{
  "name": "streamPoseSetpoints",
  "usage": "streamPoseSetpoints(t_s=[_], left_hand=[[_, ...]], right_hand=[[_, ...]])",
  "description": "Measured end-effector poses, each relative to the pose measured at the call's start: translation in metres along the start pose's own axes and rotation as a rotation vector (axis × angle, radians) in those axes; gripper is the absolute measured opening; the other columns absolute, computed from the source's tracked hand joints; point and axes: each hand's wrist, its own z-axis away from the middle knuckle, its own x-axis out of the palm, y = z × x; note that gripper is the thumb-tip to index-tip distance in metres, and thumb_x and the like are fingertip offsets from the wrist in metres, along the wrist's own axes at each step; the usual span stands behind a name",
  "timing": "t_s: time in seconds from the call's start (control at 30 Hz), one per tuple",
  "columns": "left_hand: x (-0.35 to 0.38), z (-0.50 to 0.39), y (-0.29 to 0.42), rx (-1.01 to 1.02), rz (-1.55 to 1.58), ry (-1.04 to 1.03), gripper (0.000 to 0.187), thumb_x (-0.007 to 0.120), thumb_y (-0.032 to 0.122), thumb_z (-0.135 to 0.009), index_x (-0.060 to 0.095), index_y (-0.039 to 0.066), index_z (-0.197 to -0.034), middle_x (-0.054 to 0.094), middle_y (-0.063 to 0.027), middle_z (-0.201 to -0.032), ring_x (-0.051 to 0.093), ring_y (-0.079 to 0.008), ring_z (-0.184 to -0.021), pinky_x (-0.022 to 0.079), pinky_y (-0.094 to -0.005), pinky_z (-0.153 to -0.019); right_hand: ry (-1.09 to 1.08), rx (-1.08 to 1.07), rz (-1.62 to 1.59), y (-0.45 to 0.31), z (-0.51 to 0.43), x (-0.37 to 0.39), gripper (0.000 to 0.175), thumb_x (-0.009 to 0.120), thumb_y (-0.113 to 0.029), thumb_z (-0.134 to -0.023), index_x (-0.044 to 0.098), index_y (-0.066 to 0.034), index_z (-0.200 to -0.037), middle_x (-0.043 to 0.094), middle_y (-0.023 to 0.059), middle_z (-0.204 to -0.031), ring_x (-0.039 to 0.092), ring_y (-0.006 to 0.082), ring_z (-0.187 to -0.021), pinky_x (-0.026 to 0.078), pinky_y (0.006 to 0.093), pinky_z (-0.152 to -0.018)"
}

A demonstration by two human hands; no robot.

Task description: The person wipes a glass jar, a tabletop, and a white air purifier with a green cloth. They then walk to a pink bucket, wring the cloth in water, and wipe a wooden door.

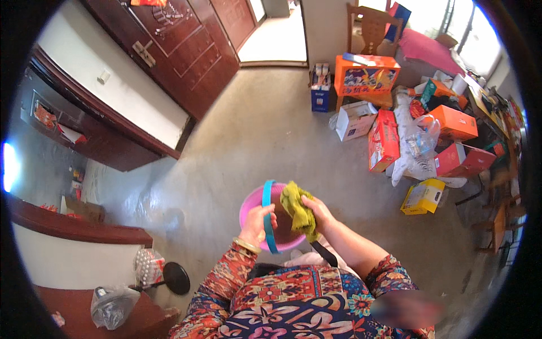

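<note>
My left hand point(254, 224) grips the flat blue handle point(267, 199) of a pink plastic bucket point(250, 201) in front of my body. Inside the bucket the lower part looks brownish, perhaps dirty water, but I cannot tell. A crumpled yellow-green cloth point(300, 216) is bunched in my right hand point(317, 212), over the bucket's right rim. Its lower end hangs close to a dark strap at my waist. A pale bangle point(247, 245) circles my left wrist.
Boxes and bags crowd the right side, among them a red carton point(383, 140), a yellow box point(423, 196) and an orange box on a wooden chair point(367, 76). Dark red doors point(182, 46) stand open at the left. A bagged item point(113, 307) lies lower left.
</note>
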Motion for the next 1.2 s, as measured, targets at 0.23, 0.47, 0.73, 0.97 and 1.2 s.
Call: streamPoseSetpoints(t_s=[0.23,0.47,0.73,0.97,1.2], left_hand=[[0.003,-0.113,0.103,0.036,0.04,0.159,0.017,0.069,0.017,-0.091,0.058,0.005,-0.094,0.06,-0.0068,-0.072,0.059,-0.0191,-0.059,0.052,-0.0339,-0.056],[0.028,-0.218,0.202,0.064,0.124,0.291,0.015,0.067,0.015,-0.091,0.058,0.005,-0.095,0.06,-0.0066,-0.072,0.059,-0.0192,-0.061,0.052,-0.0345,-0.057],[0.06,-0.356,0.321,0.067,0.165,0.234,0.014,0.066,0.015,-0.091,0.058,0.005,-0.096,0.06,-0.0068,-0.073,0.06,-0.019,-0.063,0.053,-0.0348,-0.058],[0.093,-0.507,0.411,-0.004,0.051,0.114,0.015,0.066,0.014,-0.091,0.057,0.003,-0.096,0.06,-0.0095,-0.074,0.06,-0.0205,-0.062,0.052,-0.0343,-0.056],[0.121,-0.644,0.517,-0.08,0.009,0.057,0.015,0.067,0.013,-0.091,0.057,0.003,-0.095,0.061,-0.0106,-0.074,0.06,-0.021,-0.061,0.052,-0.0337,-0.055]], right_hand=[[-0.041,0.118,-0.02,-0.108,-0.157,0.014,0.044,0.062,-0.03,-0.098,0.054,-0.0054,-0.134,0.067,0.0105,-0.115,0.068,0.0231,-0.097,0.057,0.0397,-0.082],[-0.095,0.151,0.058,-0.253,-0.297,0.044,0.045,0.061,-0.034,-0.098,0.056,-0.0031,-0.129,0.068,0.0105,-0.115,0.069,0.0228,-0.097,0.057,0.0368,-0.084],[-0.095,0.094,-0.012,-0.338,-0.434,0.042,0.045,0.06,-0.034,-0.098,0.055,-0.0032,-0.131,0.068,0.0114,-0.116,0.069,0.0233,-0.099,0.056,0.0368,-0.085],[-0.088,0.061,-0.249,-0.399,-0.553,0.025,0.05,0.06,-0.036,-0.098,0.054,-0.0025,-0.134,0.067,0.016,-0.122,0.068,0.0276,-0.105,0.057,0.0408,-0.089],[-0.104,0.032,-0.448,-0.479,-0.662,0.044,0.052,0.053,-0.04,-0.1,0.053,-0.0022,-0.136,0.065,0.0184,-0.125,0.067,0.0329,-0.108,0.055,0.046,-0.091]])
